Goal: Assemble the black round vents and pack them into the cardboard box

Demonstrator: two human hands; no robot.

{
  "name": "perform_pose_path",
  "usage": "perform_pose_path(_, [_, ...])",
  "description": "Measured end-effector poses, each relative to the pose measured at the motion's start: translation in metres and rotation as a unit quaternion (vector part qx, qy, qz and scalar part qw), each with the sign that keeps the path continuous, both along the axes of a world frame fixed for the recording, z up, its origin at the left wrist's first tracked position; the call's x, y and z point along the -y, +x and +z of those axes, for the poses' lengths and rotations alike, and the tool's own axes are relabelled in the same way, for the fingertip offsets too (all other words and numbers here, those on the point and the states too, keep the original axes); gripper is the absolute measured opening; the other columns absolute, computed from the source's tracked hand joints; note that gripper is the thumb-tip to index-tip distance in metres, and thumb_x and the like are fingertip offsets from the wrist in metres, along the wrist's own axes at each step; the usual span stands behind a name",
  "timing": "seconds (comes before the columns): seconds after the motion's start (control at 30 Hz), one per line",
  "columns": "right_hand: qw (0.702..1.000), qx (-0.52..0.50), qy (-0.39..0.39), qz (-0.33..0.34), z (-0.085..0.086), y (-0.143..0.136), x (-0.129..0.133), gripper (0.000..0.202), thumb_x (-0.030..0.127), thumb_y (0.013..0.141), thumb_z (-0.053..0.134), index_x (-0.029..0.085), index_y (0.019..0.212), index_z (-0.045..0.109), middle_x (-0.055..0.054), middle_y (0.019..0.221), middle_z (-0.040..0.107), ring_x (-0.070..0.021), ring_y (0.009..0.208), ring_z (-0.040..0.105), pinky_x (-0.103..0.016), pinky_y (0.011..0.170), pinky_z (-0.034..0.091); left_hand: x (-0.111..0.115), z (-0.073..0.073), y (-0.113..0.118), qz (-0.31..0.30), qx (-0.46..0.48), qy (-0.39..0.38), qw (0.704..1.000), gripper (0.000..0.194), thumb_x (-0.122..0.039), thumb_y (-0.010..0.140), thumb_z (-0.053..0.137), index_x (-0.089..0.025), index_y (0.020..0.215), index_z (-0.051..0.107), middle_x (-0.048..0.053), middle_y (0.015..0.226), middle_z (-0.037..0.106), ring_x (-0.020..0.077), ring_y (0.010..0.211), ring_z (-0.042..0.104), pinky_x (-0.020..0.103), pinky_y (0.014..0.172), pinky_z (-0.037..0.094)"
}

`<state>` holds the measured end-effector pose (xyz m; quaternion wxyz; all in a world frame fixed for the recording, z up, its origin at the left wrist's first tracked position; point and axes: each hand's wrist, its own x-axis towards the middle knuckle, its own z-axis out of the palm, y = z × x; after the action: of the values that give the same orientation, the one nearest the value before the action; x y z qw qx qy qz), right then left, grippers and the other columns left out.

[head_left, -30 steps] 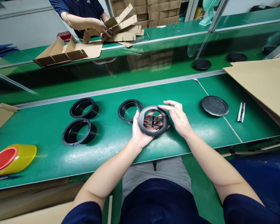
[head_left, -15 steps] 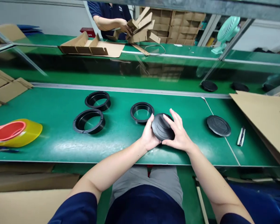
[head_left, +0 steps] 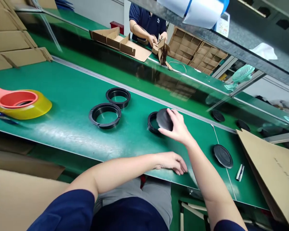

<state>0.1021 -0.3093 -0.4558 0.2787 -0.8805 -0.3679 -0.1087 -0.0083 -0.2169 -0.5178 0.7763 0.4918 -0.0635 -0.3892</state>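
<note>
My right hand (head_left: pixel 180 130) pinched the black round vent piece (head_left: pixel 164 119) by its rim, fingers curled over the top, so its face stayed free above the black ring (head_left: pixel 152 123) lying just under and left of my grip on the green bench (head_left: pixel 62 106). My left hand (head_left: pixel 170 162) rested near the bench's front edge, fingers loosely bent, holding nothing. Two more rings (head_left: pixel 105 115) lay further left; a flat black cap (head_left: pixel 223 156) sat to the right.
</note>
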Motion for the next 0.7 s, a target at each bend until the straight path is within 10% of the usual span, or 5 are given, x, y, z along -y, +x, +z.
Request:
perform_pose_path(0.23, [0.996,-0.012,-0.083,0.016,-0.024,0.008,-0.038,0.105,0.08,0.082,0.068,0.018,0.162,0.037,-0.026,0.157,0.037,-0.0472,0.145,0.036,-0.07,0.115,0.038,0.007,-0.015,-0.003,-0.099,0.066,0.079,0.99,0.024,-0.024,0.056,0.07,-0.023,0.08,0.072,0.002,0.078,0.068,0.0188,0.07,0.064,0.037,0.072,0.054])
perform_pose_path(0.5, [0.996,0.037,-0.078,-0.034,0.021,0.012,-0.053,0.078,0.065,0.107,0.022,0.014,0.167,0.022,-0.02,0.172,0.019,-0.0348,0.161,0.012,-0.065,0.128,0.011,-0.002,0.003,-0.005,-0.182,0.156,0.146,0.96,0.027,-0.031,0.071,0.07,-0.024,0.097,0.073,0.002,0.095,0.071,0.0151,0.068,0.06,0.025,0.055,0.043])
perform_pose_path(0.7, [0.99,-0.082,-0.111,-0.011,0.002,0.013,-0.081,0.078,0.055,0.106,0.027,0.003,0.164,0.03,-0.018,0.171,0.021,-0.0301,0.161,0.015,-0.053,0.132,0.009,-0.011,0.014,-0.009,-0.194,0.269,0.141,0.933,0.016,-0.025,0.081,0.068,-0.018,0.094,0.073,0.0,0.086,0.072,0.0157,0.079,0.071,0.024,0.069,0.054])
